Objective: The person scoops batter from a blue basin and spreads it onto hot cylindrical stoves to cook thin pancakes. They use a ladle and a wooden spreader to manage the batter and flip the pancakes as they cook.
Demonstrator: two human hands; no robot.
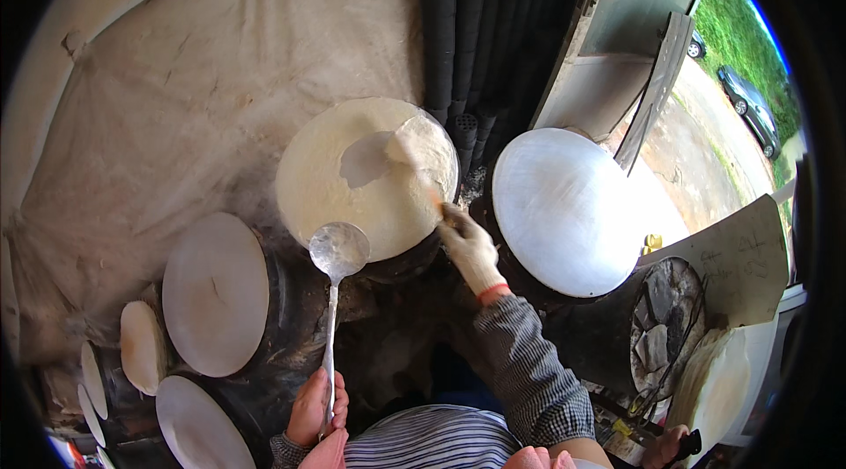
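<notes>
A round griddle before me is covered by a pale layer of batter (317,172), with a smooth greyish patch (365,160) near its middle. My right hand (470,246), in a whitish work glove, grips the orange handle (436,200) of a spreading tool at the griddle's right side. Motion blurs the tool, so its head is unclear against a thicker patch of batter. My left hand (316,408) is bare and closed around the handle of a metal ladle (339,250). The ladle's batter-smeared bowl is above the griddle's near left rim.
A bare metal griddle (562,211) stands at right, near a drum stove (667,324). More round griddles (216,294) and stacked flatbreads (142,347) lie left. Coal briquettes (462,26) are piled behind. Another person's hand (666,446) holds a dark handle beside a flatbread stack (714,383).
</notes>
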